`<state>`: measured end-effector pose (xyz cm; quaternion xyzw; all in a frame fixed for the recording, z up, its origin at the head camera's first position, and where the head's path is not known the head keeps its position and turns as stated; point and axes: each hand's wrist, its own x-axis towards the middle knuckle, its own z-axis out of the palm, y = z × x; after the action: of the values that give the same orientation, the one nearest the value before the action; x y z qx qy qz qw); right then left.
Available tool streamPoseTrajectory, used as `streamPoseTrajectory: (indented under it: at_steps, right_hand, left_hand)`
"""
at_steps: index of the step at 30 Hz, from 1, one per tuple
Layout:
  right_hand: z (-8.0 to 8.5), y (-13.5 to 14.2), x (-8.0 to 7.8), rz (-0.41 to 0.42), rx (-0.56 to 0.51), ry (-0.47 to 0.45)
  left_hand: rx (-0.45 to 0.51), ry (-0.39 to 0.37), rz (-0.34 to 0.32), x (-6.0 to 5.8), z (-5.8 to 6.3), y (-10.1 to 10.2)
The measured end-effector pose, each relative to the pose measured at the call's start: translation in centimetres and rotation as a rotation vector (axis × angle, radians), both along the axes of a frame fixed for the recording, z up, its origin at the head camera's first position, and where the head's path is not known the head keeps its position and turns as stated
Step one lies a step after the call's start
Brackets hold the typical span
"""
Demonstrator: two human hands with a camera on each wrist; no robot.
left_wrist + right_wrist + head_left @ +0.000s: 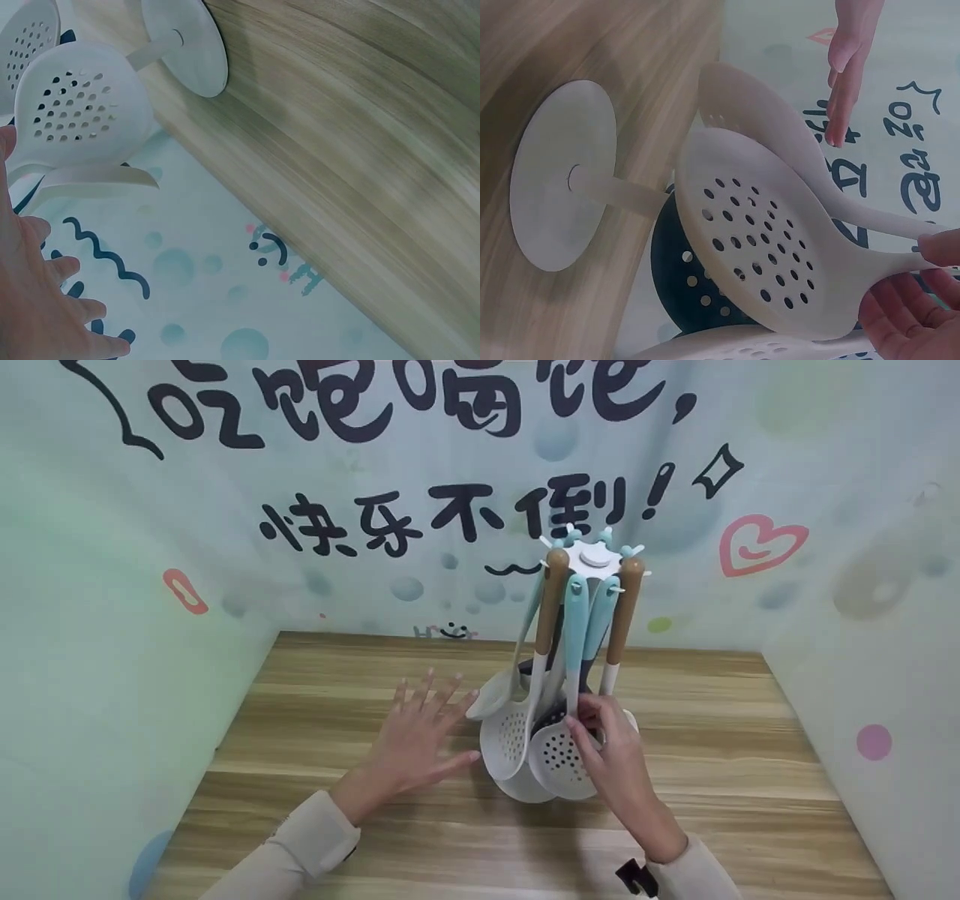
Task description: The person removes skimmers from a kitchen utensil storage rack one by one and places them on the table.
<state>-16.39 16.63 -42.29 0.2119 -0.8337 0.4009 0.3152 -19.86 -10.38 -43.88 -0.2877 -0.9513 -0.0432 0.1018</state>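
- Pinching with the right hand [615, 750]: thumb and fingers closed on the white neck of the front slotted skimmer [566, 761], whose perforated head hangs just below and to the left of that grip.
- Left hand [416, 742] open, fingers straight and spread, palm over the table [300, 675]; holds nothing. Thumb tip close to the left slotted skimmer [502, 746] — contact cannot be told.
- Utensil rack [595, 556] upright between the hands, its top beyond both. White top plate, light blue and white hooks; in the right wrist view a white post runs down to a round white base [544, 180].
- Front skimmer's light blue handle rises from the right hand to a hook. Just right of it, a second light blue handle [602, 611] with a dark lower part.
- Two brown handles [624, 615] flank the blue ones, beyond the right hand; the left one leads down to the left slotted skimmer.
- Pale, solid-looking utensil head [491, 697] beside the left hand's fingertips; a dark perforated head [679, 262] sits behind the front skimmer.
- Black object [636, 877] at the right cuff — identity unclear.
- Printed backdrop [337, 607] beyond the hands: dark characters, pink heart.
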Motion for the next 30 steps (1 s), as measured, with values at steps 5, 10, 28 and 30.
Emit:
streamPoseTrajectory:
  at_steps: [5, 10, 28, 30]
  right_hand:
    - [0.17, -0.16, -0.31, -0.015, -0.016, 0.000]
    - [0.45, -0.25, -0.40, -0.041, -0.020, -0.014]
    - [0.79, -0.09, -0.30, -0.034, 0.010, 0.038]
    - [0.83, -0.11, -0.29, -0.027, 0.009, 0.056]
  left_hand:
    - [0.011, -0.015, 0.003, -0.05, -0.07, -0.04]
    - [-0.001, -0.011, 0.009, -0.08, -0.12, -0.08]
    - [-0.007, -0.023, 0.008, -0.09, -0.22, -0.02]
    - [0.000, -0.021, 0.006, -0.08, -0.26, -0.02]
